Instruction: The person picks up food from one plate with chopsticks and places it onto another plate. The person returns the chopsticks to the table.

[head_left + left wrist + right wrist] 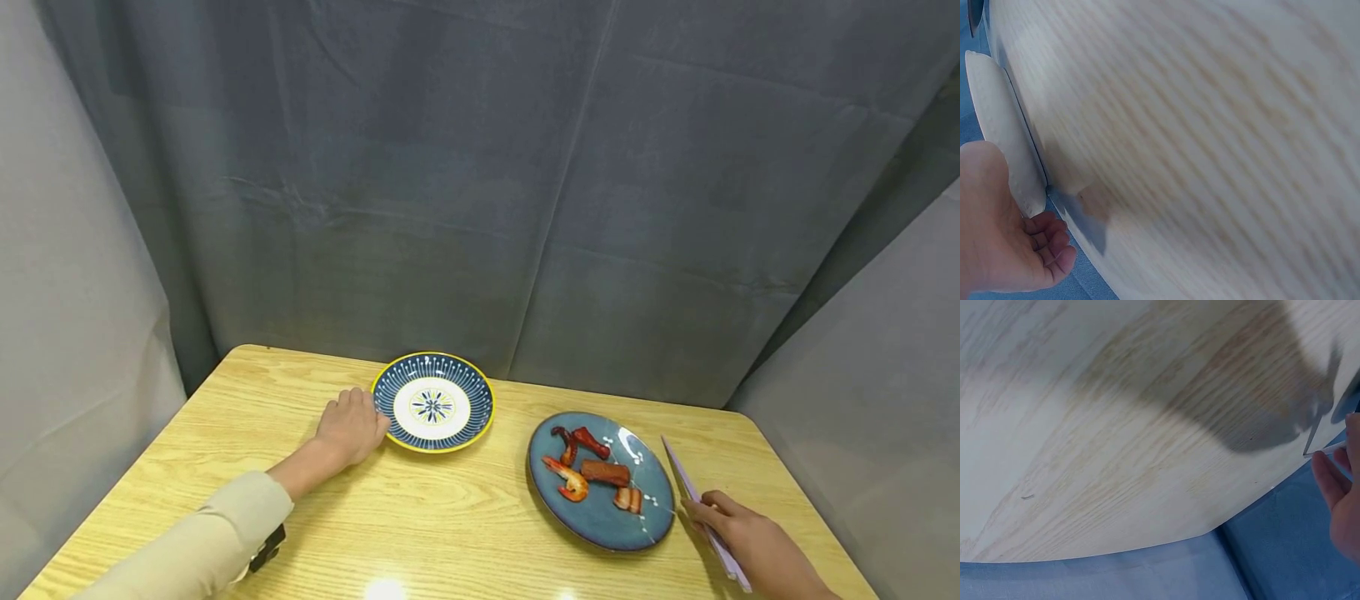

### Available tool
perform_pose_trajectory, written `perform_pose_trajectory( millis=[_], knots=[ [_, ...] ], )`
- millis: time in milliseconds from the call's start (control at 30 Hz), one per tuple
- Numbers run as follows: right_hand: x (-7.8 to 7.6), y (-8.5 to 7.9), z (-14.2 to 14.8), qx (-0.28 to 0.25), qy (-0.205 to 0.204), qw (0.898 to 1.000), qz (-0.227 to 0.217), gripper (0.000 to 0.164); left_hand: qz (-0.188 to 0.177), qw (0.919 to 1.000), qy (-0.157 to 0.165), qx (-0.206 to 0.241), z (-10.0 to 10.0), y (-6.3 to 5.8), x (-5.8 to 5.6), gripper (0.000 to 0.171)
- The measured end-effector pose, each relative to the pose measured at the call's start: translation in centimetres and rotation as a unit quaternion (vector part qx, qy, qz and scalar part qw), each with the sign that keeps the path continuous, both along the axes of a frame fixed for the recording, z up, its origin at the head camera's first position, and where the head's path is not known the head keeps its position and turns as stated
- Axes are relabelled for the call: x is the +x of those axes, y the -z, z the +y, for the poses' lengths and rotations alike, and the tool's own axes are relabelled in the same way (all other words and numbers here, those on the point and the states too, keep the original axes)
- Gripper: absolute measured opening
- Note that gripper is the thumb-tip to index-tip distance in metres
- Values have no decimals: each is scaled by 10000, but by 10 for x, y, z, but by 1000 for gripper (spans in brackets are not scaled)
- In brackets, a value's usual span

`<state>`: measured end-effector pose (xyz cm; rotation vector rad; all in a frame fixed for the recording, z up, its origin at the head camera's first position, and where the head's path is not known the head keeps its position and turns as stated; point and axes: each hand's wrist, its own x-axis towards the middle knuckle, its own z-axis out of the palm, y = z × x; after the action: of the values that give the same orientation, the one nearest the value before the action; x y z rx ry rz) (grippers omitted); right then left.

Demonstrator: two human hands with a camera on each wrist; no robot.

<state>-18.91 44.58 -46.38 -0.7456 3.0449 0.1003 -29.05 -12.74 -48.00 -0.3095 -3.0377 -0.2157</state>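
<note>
My left hand [352, 427] is at the left rim of a round plate [432, 406] with a navy patterned border, white centre and yellow edge. Its thumb lies over the rim and the fingers curl beside it; the left wrist view shows the plate's pale outer side [1007, 119] against the hand. On the right, my right hand [742, 537] holds a pair of lilac chopsticks [681, 471], tips pointing away. They are just right of a blue-grey plate [592, 529] bearing a shrimp [567, 479], a tentacle-like piece [567, 447], a drumstick [592, 442], a brown meat piece [605, 472] and pork belly [627, 499].
Both plates stand on a light wood-grain table [450, 517] with rounded far corners. A dark grey curtain [420, 183] hangs right behind its far edge, and paler cloth [75, 292] hangs at both sides. A bare stretch of wood separates the plates.
</note>
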Motion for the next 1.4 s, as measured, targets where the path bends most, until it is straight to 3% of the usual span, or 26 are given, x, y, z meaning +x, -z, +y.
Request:
perform_pose_trajectory(
  millis=[167, 400, 800, 900, 1100, 1400],
  knots=[
    [0, 2, 2, 66, -72, 10000, 6, 65, 24, 10000, -8, 35, -1, 0, 0, 29],
    [2, 5, 1, 168, 244, 9995, -72, 103, 23, 10000, 17, 6, 0, 0, -1, 29],
    [0, 8, 2, 410, 421, 9971, -486, 112, 51, 10000, 6, -70, 0, -1, -1, 29],
    [0, 10, 3, 425, 378, 9976, -397, 108, 27, 10000, 3, -79, 0, 0, -1, 30],
    [-1, 15, 4, 382, 86, 9991, -154, 44, -25, 10000, -11, -37, 1, -1, -1, 30],
    [-2, 18, 6, 471, 130, 9987, -157, 44, -73, 10000, -41, -22, 1, -1, 0, 31]
  ],
)
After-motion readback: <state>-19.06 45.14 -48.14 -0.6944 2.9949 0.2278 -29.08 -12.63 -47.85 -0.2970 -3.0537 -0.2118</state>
